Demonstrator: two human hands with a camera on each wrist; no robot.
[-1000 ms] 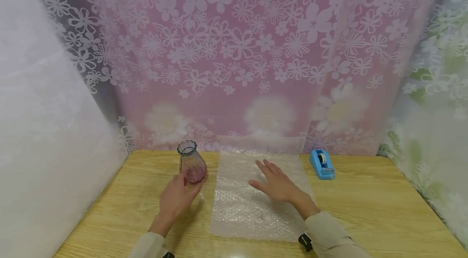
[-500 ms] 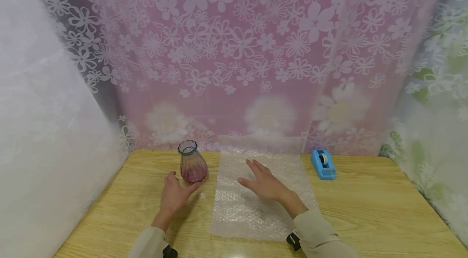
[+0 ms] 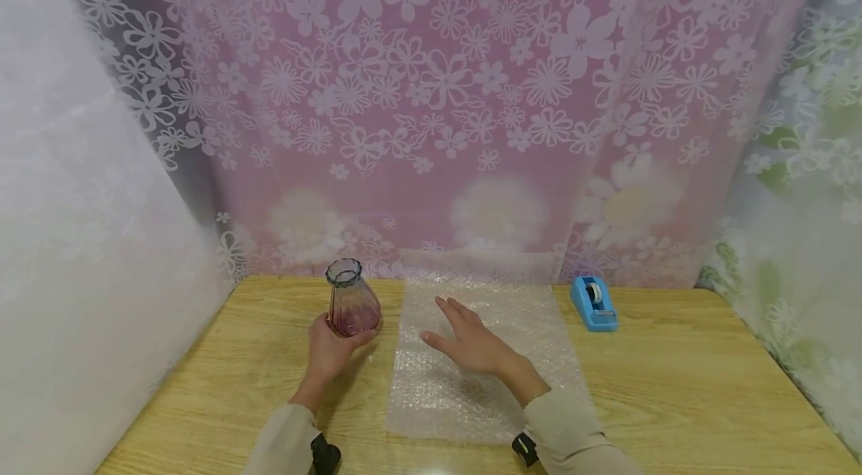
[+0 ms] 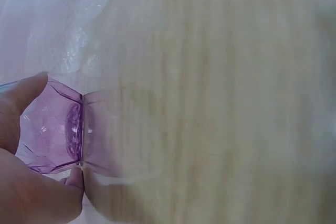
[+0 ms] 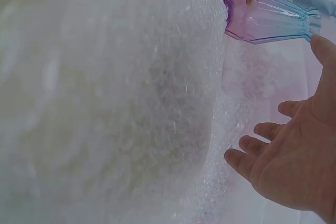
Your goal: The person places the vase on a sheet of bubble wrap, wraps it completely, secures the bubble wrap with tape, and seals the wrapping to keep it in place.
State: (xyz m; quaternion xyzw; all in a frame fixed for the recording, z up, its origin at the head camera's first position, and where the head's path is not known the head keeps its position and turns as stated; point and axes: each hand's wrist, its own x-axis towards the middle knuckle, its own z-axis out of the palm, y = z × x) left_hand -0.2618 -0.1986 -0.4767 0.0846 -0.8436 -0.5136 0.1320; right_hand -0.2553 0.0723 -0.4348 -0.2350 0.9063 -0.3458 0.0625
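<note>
**My left hand [image 3: 331, 351] holds the glass vase [image 3: 355, 308], my right hand [image 3: 474, 344] is spread over the bubble wrap [image 3: 431, 404]**

On the left of the surface [image 3: 680, 378], near the far edge and toward the far left corner, the glass vase stands upright. My left hand grips it low, thumb across the near right side and fingers curled round the left, close to the foot. That foot meets its own reflection, so I take it to be resting there, not lifted. I expect stiff, smooth glass, weightiest at its broad purple base, likely to slip in dry fingers and chip if knocked. The full lower body seems the surest hold; the scalloped bluish rim [image 3: 343, 273] is the part to spare. The vase is open at the top, and I can make out nothing inside through its clear walls.

Just to the right, the bubble wrap lies from the far edge, where its end rises against the pink curtain [image 3: 417, 86], toward the near edge. I judge it light, soft and springy, easiest to take by a near corner. My right hand hangs above it, fingers straight and thumb apart, pinching nothing.

Farther right, near the far edge and toward the far right corner, sits a blue tape dispenser [image 3: 595, 316], well apart from both hands, with a roll of tape [image 3: 593, 292] in it.
</note>
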